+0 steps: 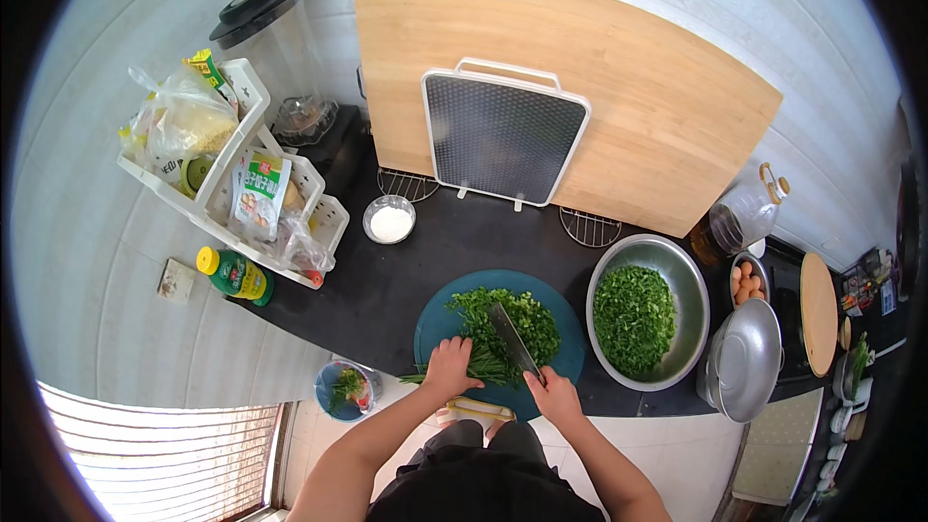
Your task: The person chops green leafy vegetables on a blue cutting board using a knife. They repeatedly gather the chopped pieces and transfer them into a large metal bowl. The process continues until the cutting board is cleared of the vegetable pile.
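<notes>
My right hand [554,394] is wrapped round the handle of a kitchen knife [511,336], whose dark blade slants up and left over the chopped greens. Under the fingers of my left hand [450,367] lies a bunch of long thin green stalks [489,364], pressed down just left of the blade. Both are over a round teal cutting board [568,353] at the counter's front edge. A heap of chopped greens [527,319] covers the board's middle and far part. To the right, a large steel bowl [694,302] holds more finely chopped greens [633,319].
Behind the board stands a small bowl of white powder [391,223]. A dark cutting board with a white rim [507,135] leans on a large wooden board [657,106]. At right are a metal pot [746,358] and eggs [746,283]; at left, a white tiered rack [217,195] and a bin [333,406].
</notes>
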Tool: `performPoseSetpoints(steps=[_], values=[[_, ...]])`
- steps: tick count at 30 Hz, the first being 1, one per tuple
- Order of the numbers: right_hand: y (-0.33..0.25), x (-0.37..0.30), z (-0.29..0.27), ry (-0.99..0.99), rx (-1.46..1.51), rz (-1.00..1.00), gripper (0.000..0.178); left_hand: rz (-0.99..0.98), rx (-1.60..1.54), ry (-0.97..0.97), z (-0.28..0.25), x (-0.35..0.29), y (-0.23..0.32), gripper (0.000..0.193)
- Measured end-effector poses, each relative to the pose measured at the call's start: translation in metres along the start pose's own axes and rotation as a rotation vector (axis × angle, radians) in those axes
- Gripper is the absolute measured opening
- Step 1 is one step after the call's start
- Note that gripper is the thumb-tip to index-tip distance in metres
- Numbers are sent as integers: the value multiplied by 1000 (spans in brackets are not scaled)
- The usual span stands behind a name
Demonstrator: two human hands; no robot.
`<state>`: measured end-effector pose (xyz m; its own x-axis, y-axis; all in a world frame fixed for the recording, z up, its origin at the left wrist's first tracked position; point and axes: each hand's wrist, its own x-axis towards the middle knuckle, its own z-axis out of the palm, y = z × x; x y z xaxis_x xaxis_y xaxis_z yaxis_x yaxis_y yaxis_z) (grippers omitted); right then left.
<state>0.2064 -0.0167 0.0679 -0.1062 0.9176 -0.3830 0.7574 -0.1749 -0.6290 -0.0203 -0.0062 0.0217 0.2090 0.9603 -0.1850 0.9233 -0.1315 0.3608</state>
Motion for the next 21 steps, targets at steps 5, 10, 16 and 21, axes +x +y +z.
performPoseSetpoints(steps=[5, 10, 16, 21], values=[[-1, -9, 4, 38, -5, -74, 38, 1, 92, 149, 35, -5, -2, 61], [-5, -22, 19, 76, -27, -185, 32, -11, 180, 237, 60, -5, -6, 43], [2, -20, 45, 89, -170, -202, 29, 1, 325, 192, 62, -5, 1, 43], [0, -9, 51, 73, -286, -216, 33, 36, 337, 167, 66, -6, -3, 45]])
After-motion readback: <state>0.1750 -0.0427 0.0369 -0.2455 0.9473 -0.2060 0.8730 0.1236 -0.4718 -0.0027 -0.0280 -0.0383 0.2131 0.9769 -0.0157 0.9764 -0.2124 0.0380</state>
